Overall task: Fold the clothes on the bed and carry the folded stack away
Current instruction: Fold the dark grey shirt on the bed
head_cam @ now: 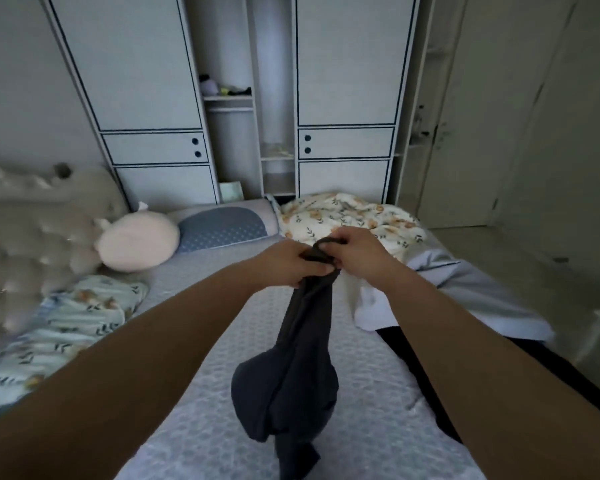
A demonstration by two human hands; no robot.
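Observation:
A dark grey garment (291, 368) hangs bunched above the bed (371, 427), its lower end trailing near the mattress. My left hand (288, 265) and my right hand (357, 251) grip its top edge side by side, fingers curled round the fabric. A light blue-white garment (465, 292) lies spread on the right side of the bed, partly under my right forearm. A black garment (409, 355) lies below it at the bed's right edge.
A floral quilt (347, 216) is heaped at the far end. A grey pillow (222, 226), a pink plush toy (139, 240) and a patterned blanket (66, 323) lie on the left. White wardrobes (347, 98) stand behind the bed; a door (465, 133) is at right.

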